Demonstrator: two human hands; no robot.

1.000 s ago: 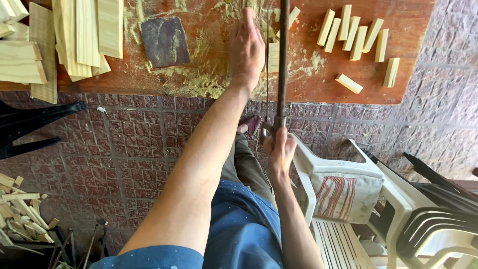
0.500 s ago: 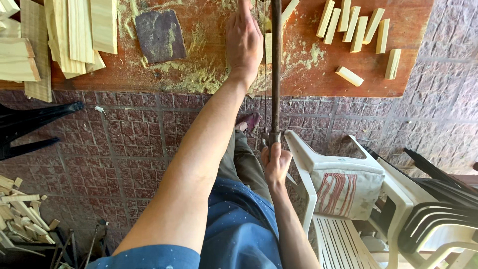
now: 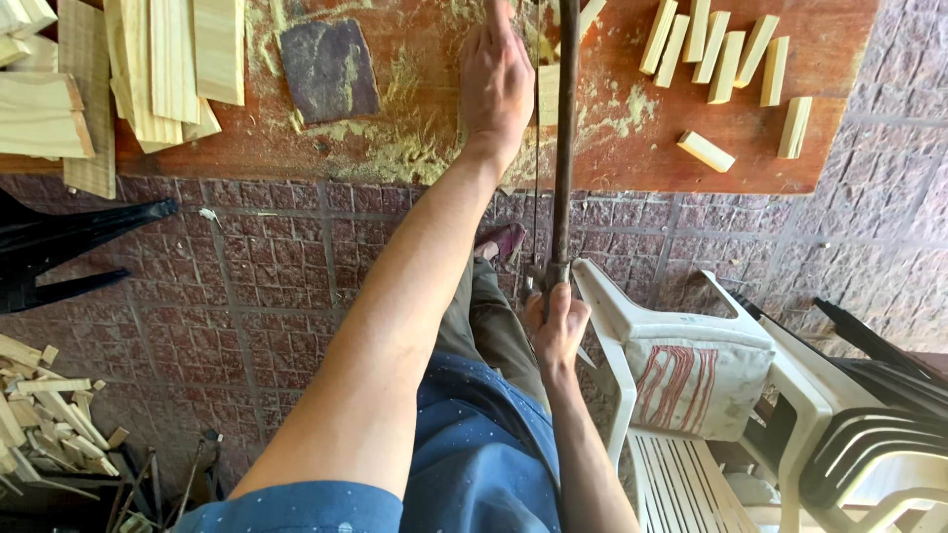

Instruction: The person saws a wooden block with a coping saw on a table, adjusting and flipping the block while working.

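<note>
Gripping saw [image 3: 564,148] handle w/ right hand [image 3: 555,326], fingers closed; left hand [image 3: 497,84] pressing wood strip [image 3: 549,94] flat on surface [image 3: 425,69], fingers spread, at 12 o'clock. Keep blade square, strokes long.

An informal woodworking spot, apparently set up outdoors or on a patio, was seen from above. A worn reddish tabletop [image 3: 415,109] was strewn with sawdust [image 3: 395,158], with a dark sheet of sandpaper [image 3: 329,69] lying on it. Pale planks [image 3: 168,69] were stacked at one end and short cut blocks [image 3: 716,49] were lined up at the other. A frame saw [image 3: 563,138] stood across the edge. Offcuts [image 3: 44,405] were heaped on the brick-patterned paved floor [image 3: 247,296], beside stacked white plastic chairs [image 3: 820,415].
</note>
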